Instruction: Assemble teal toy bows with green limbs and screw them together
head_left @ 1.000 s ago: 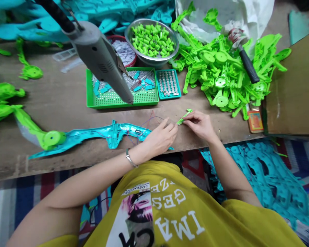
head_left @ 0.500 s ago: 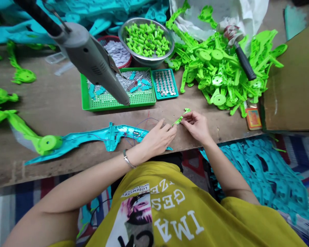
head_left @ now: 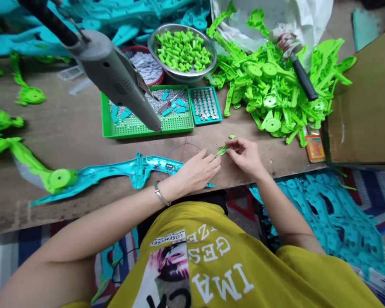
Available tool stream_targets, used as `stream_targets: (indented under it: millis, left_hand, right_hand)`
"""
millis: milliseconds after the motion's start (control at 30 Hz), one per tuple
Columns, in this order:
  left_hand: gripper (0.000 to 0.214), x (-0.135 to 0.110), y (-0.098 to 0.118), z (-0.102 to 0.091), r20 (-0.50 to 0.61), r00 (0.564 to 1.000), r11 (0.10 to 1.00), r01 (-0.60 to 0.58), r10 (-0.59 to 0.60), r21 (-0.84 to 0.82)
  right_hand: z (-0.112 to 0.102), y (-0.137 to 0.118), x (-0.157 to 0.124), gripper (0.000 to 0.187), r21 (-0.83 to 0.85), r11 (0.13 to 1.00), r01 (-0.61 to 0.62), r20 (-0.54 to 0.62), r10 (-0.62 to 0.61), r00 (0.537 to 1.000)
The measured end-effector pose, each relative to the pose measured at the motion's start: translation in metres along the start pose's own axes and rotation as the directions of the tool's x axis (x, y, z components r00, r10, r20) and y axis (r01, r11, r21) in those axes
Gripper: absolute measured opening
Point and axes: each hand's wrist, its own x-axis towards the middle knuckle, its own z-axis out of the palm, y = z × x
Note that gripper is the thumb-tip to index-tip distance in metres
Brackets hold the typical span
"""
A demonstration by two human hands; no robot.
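Observation:
My left hand (head_left: 197, 172) and my right hand (head_left: 245, 155) meet at the table's front edge, both pinched on a small green plastic piece (head_left: 222, 149) between them. Thin red and blue wires (head_left: 182, 149) run from that spot to a long turquoise toy shell (head_left: 122, 170) lying flat to the left, which has a green disc end (head_left: 60, 177). My left wrist wears a metal bangle.
A grey hanging power tool (head_left: 115, 79) slants over a green tray (head_left: 147, 124) of small parts. A small teal tray (head_left: 205, 105), a steel bowl (head_left: 182, 49) of green pegs, a green parts pile (head_left: 276, 90) with a hammer (head_left: 300, 70), and a cardboard box (head_left: 362, 107) surround them.
The view shifted slightly. My hands stay pinched on the small green piece, which has tilted and now shows less of its length.

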Motion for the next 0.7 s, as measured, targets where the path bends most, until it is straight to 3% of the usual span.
stream_targets:
  millis: [100,300,700]
  left_hand:
    - [0.028,-0.001,-0.001,-0.001,0.007,1.0,1.0,0.011,-0.011,-0.016]
    - [0.029,-0.003,0.0,0.001,0.002,1.0,1.0,0.007,-0.007,0.021]
    - [0.031,0.002,-0.002,-0.009,0.045,0.999,0.999,-0.024,0.022,0.041]
  right_hand:
    - [0.0,0.005,0.002,0.015,0.048,0.998,-0.048,0.003,0.047,0.999]
    - [0.003,0.006,0.0,0.014,-0.017,0.999,-0.036,-0.028,0.036,0.999]
    - [-0.004,-0.004,-0.004,0.02,-0.23,0.928,0.293,0.007,-0.299,0.954]
